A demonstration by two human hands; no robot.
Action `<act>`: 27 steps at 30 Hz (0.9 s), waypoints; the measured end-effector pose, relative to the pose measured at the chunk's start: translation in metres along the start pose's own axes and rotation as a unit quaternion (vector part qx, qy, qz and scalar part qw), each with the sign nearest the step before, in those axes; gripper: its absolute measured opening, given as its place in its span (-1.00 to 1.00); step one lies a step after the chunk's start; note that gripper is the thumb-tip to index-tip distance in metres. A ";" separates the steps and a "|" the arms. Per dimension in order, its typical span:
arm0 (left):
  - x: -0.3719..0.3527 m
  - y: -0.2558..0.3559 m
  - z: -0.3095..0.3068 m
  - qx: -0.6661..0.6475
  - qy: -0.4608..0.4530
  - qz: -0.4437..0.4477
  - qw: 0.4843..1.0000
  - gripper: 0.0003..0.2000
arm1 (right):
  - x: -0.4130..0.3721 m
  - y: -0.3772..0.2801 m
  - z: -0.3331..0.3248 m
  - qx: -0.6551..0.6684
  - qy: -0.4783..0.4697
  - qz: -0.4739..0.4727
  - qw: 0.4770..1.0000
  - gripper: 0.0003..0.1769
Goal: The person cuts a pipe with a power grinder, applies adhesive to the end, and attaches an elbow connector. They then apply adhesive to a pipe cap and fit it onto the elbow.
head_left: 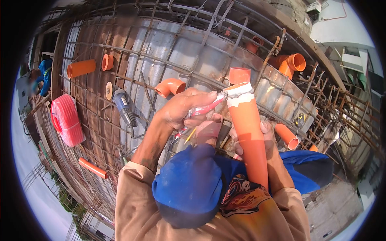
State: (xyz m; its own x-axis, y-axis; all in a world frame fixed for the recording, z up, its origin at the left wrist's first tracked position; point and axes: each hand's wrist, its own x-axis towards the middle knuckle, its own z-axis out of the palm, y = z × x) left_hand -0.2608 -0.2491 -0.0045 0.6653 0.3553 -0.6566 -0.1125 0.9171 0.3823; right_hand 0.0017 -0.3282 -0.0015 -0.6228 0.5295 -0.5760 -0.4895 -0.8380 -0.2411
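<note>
My right hand (264,134) is wrapped around a long orange pipe (247,132), which slants up from my lap. White paste (241,100) coats a band around the pipe's upper end. A crumpled red-and-white squeeze tube (207,107) is gripped in my left hand (183,106), its tip right at the coated rim. Just beyond that end a short orange pipe piece (240,75) shows. An orange elbow fitting (170,86) lies behind my left hand. Below the hands are my blue-clad knees (187,182).
A rebar grid (169,62) spans metal sheets. To the left lie an angle grinder (124,106), a red hose coil (67,119) and orange pipe pieces (81,68). An orange branch fitting (292,64) and pipe (287,135) lie right. Another person (45,78) in blue is far left.
</note>
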 end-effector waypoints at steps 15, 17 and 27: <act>-0.034 -0.048 -0.030 0.562 0.393 0.169 0.707 -0.34 | -0.034 0.003 0.052 -0.454 0.218 -0.162 0.849 -0.30; -0.038 -0.022 -0.027 0.502 0.355 0.262 0.744 -0.33 | -0.041 -0.006 0.046 -0.495 0.244 -0.171 0.816 -0.29; -0.083 0.087 0.073 0.484 0.212 0.411 0.743 -0.34 | -0.137 -0.051 0.117 -0.620 0.232 -0.249 0.707 -0.11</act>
State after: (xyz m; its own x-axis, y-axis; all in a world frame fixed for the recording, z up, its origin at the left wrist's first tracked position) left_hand -0.2723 -0.2120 0.1309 0.3507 0.9364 -0.0092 0.3675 -0.1286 0.9211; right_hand 0.0403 -0.3428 0.1808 -0.1529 0.9406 -0.3032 0.5126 -0.1868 -0.8380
